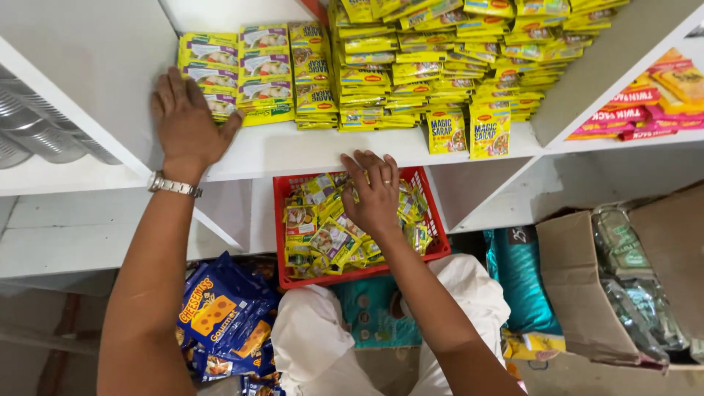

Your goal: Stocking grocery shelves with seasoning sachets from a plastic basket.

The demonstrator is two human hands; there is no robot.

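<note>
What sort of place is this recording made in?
Most likely a small grocery shop or its stockroom: white shelves stacked with yellow seasoning sachets, a red basket of more sachets, and blue snack bags below.

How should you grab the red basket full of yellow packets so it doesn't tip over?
Probably by the rim of the red basket, with a hand on each of its short sides, left and right. The rim runs bare and firm all round, while the yellow packets are heaped loose inside, so lifting both sides together should keep it level. The right hand lies on the packets now.
</note>
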